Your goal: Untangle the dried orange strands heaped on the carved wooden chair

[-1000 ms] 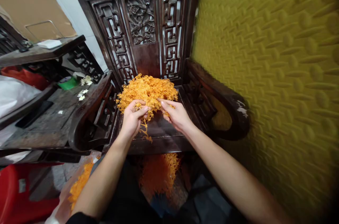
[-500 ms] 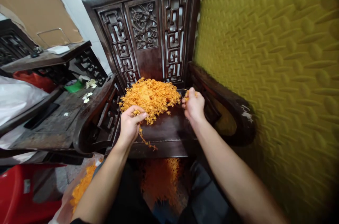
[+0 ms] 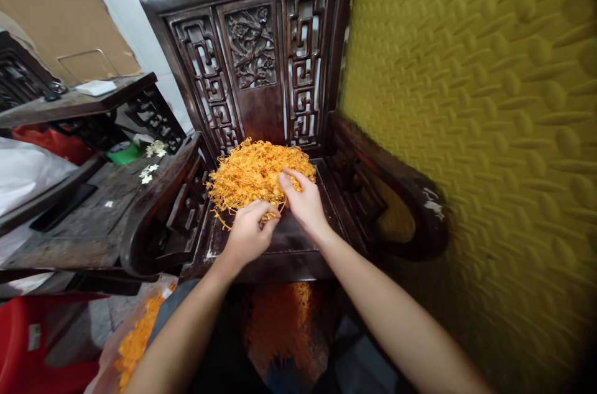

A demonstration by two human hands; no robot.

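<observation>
A heap of orange-yellow, thin, curly branched strands (image 3: 256, 170) lies on the seat of a dark carved wooden chair (image 3: 303, 261). My left hand (image 3: 252, 229) is at the heap's front edge, thumb and fingers pinched together on one knobbly orange strand (image 3: 269, 216). The strand's far end rises toward my other hand. My right hand (image 3: 303, 198) reaches over the front right of the heap, its thumb and forefinger apart. Its lower fingers are partly hidden, and whether they touch the strand I cannot tell.
Left of the chair is a wooden side table (image 3: 74, 245) with small white flowers (image 3: 148, 174) and a green roll (image 3: 125, 153). Below it are a red stool (image 3: 18, 344) and a clear bag of orange strands (image 3: 137, 338). A textured yellow wall (image 3: 466, 102) borders the right.
My right hand has come left from the chair's right side to the heap, its fingers spreading. The left hand has moved slightly right and down; the strand dangling under it no longer hangs there.
</observation>
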